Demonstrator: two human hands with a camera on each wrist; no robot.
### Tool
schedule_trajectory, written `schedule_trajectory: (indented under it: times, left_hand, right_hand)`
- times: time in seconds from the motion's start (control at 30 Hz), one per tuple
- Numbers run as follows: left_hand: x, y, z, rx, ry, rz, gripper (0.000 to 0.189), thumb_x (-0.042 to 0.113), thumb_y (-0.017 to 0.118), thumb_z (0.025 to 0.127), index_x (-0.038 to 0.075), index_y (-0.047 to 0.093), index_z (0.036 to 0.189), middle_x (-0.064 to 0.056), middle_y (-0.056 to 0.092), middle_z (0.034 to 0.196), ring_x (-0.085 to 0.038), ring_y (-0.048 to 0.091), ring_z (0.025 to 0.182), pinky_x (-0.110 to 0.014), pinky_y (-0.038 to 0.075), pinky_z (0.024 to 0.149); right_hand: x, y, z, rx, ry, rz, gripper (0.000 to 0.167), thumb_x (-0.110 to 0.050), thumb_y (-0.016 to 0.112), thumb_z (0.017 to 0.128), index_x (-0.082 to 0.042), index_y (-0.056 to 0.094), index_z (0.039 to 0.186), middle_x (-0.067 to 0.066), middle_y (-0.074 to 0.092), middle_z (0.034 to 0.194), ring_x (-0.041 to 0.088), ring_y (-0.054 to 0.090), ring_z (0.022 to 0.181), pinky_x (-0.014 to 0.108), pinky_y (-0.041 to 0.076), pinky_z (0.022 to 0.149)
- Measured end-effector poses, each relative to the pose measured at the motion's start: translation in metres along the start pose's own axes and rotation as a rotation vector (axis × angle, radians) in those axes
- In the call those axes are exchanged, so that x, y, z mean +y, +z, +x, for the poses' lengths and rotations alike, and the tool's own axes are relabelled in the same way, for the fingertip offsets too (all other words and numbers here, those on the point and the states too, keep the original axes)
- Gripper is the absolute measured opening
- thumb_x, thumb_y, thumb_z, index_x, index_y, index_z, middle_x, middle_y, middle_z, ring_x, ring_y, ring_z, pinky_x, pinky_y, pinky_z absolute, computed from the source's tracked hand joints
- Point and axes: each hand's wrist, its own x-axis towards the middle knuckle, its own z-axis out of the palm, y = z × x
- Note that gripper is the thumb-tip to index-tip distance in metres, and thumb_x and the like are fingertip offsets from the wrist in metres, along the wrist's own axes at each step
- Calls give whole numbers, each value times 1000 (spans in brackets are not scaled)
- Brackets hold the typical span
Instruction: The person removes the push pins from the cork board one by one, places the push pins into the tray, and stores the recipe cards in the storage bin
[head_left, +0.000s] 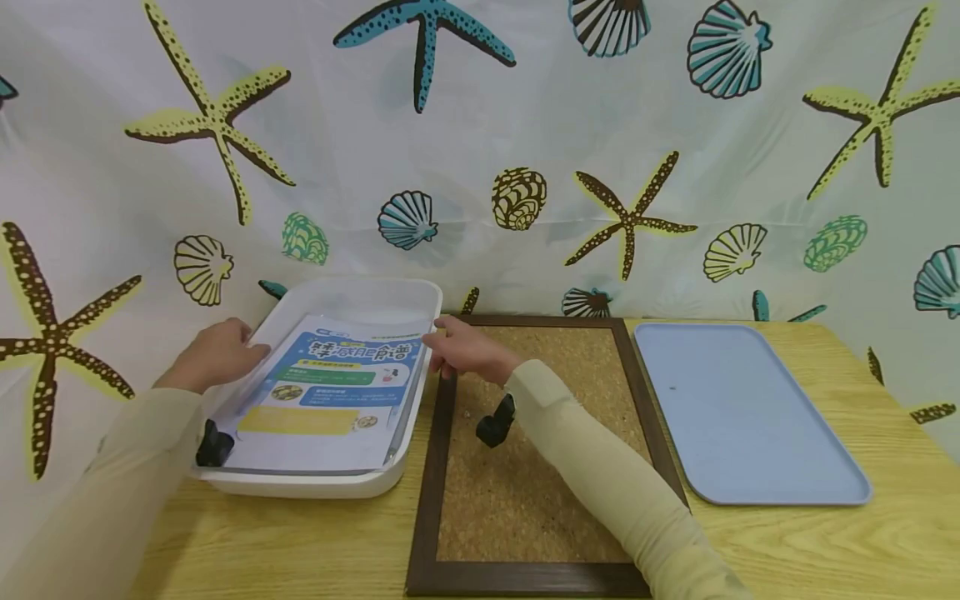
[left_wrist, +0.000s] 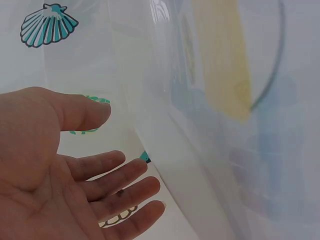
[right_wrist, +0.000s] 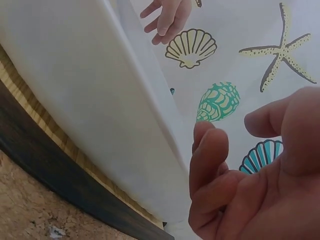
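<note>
A white plastic tub (head_left: 378, 483) stands on the left of the table. Inside lies a printed sheet (head_left: 330, 375) with blue, green and yellow blocks and Chinese lettering, apparently under clear plastic. My left hand (head_left: 217, 354) is at the tub's left side, its fingers spread and nothing in them in the left wrist view (left_wrist: 65, 165). By the opposite rim is my right hand (head_left: 468, 346). Its thumb and loosely bent fingers (right_wrist: 210, 150) stand apart beside the tub wall (right_wrist: 95, 95), with nothing between them.
Right of the tub lies a cork board (head_left: 540, 500) with a dark wooden frame, under my right forearm. A pale blue tray (head_left: 757, 417) rests farther right on the wooden table (head_left: 900, 533). Behind hangs a white curtain (head_left: 480, 133) printed with shells and starfish.
</note>
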Motion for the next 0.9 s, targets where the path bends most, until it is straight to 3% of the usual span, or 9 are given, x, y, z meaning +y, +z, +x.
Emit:
schedule_trajectory:
  times: [0.17, 0.33, 0.57, 0.67, 0.77, 0.9]
  left_hand:
    - [3, 2, 1, -7, 21, 9, 63, 27, 49, 96, -21, 32, 131, -40, 43, 121, -48, 48, 102, -60, 45, 88]
    - [8, 4, 0, -9, 45, 31, 65, 27, 50, 95, -23, 30, 132, -42, 40, 125, -53, 46, 110, -63, 42, 93]
    - [21, 9, -2, -26, 89, 49, 70, 25, 52, 94, -25, 24, 135, -44, 37, 126, -51, 45, 108, -65, 39, 97]
    - [26, 10, -3, -19, 110, 73, 70, 24, 53, 94, -25, 24, 136, -44, 35, 129, -51, 43, 110, -65, 36, 99]
    - [34, 12, -3, -11, 132, 88, 71, 25, 52, 94, -26, 24, 136, -45, 33, 131, -52, 41, 114, -65, 35, 100]
    - [43, 15, -3, -6, 113, 91, 73, 27, 52, 94, -25, 22, 136, -44, 33, 129, -51, 42, 110, -65, 37, 98]
  right_hand:
    - [3, -1, 0, 1, 13, -3, 42, -22, 40, 104, -2, 36, 141, 11, 57, 81, 16, 50, 60, 37, 43, 70]
    - [8, -4, -1, -5, 22, -18, 50, -24, 40, 104, -2, 28, 147, 17, 62, 91, 15, 53, 63, 35, 43, 72]
    - [17, -17, -11, -8, 73, -45, 56, -25, 38, 104, -3, 17, 152, 15, 62, 102, 25, 59, 84, 44, 44, 85]
    - [21, -22, -14, -10, 73, -39, 57, -24, 37, 104, -1, 16, 151, 11, 60, 95, 25, 58, 84, 41, 43, 80]
    - [25, -28, -17, -11, 52, -24, 52, -22, 36, 105, 2, 21, 149, 7, 56, 83, 19, 50, 70, 37, 36, 71]
    - [31, -34, -21, -13, 12, -18, 50, -22, 34, 105, 3, 24, 147, 9, 55, 84, 16, 47, 68, 32, 34, 66]
